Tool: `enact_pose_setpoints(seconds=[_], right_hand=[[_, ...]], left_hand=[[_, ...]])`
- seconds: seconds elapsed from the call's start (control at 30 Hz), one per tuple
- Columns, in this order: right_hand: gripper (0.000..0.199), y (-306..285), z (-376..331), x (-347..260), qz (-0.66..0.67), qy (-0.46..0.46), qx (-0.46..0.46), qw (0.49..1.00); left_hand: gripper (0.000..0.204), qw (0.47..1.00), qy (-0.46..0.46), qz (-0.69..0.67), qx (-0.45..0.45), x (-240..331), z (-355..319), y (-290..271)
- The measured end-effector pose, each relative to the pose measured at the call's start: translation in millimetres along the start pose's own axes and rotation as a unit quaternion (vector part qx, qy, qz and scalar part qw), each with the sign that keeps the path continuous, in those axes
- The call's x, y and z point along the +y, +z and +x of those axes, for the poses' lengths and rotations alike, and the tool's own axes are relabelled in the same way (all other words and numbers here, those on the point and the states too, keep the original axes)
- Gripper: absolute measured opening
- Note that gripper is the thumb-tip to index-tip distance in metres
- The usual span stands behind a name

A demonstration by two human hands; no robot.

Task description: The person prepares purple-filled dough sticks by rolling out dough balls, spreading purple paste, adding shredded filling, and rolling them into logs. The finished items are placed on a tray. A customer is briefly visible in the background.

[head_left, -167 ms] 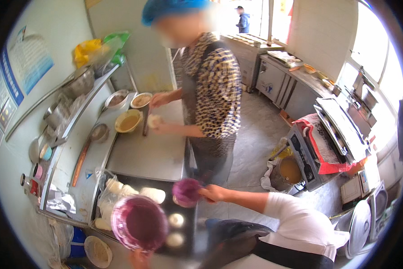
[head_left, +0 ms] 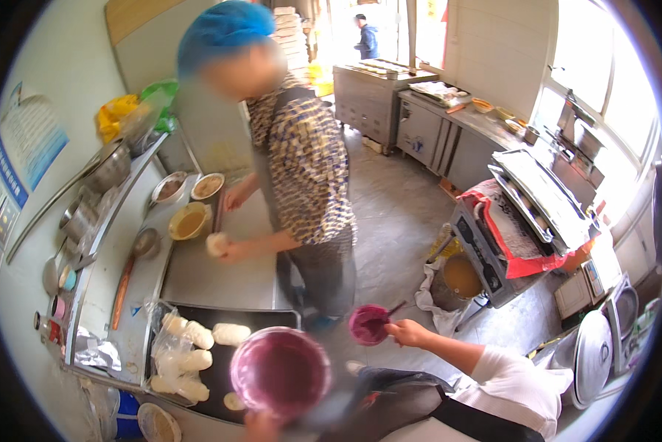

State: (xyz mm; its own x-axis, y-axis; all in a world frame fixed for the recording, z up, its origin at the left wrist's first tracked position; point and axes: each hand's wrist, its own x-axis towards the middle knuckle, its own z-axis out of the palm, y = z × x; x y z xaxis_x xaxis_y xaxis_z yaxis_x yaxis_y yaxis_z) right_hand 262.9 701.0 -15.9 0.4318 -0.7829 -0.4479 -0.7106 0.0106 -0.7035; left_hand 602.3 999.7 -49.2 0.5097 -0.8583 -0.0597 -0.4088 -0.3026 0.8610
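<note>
Little has shifted since the earlier frame: the large purple bowl (head_left: 281,372) hangs just as low in the head view, and the co-worker is again pressing dough.

Head view: the left hand (head_left: 261,426) sits under the big bowl at the bottom edge, gripping it from below, fingers mostly hidden. The right hand (head_left: 408,333) is closed on the small purple bowl (head_left: 368,324), held out over the floor, well apart from the left. Below the big bowl lies the black tray (head_left: 211,377) with pale dough pieces (head_left: 230,333). Across the table (head_left: 220,276), the co-worker's hand (head_left: 231,250) holds a dough ball (head_left: 216,243) beside the yellow bowl (head_left: 188,221).
</note>
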Motion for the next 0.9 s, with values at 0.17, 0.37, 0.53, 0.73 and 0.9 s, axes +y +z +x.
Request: enact_pose_setpoints(seconds=[0.17, 0.37, 0.53, 0.73, 0.9], right_hand=[[0.044, -59.8, -29.6, 117.6, 0.175, 0.144, 0.180, 0.957], [0.041, -147.6, -30.9, 200.2, 0.281, 0.156, 0.298, 0.899], [0.039, -220.5, 2.0, 250.5, 0.261, 0.196, 0.341, 0.881], [0.040, -321.2, 88.6, 270.3, 0.205, 0.154, 0.347, 0.902], [0.041, -379.8, 178.7, 234.9, 0.270, 0.128, 0.301, 0.905]], left_hand=[[0.016, 0.967, -0.092, -0.164, -0.171, 43.4, 69.5, 123.5], [0.015, 0.931, -0.097, -0.190, -0.298, 146.2, 194.9, 291.2], [0.020, 0.865, -0.244, -0.356, -0.256, 291.8, 276.4, 403.8], [0.017, 0.825, -0.255, -0.463, -0.202, 402.9, 362.9, 461.2], [0.027, 0.844, -0.187, -0.457, -0.209, 436.6, 458.4, 485.0]])
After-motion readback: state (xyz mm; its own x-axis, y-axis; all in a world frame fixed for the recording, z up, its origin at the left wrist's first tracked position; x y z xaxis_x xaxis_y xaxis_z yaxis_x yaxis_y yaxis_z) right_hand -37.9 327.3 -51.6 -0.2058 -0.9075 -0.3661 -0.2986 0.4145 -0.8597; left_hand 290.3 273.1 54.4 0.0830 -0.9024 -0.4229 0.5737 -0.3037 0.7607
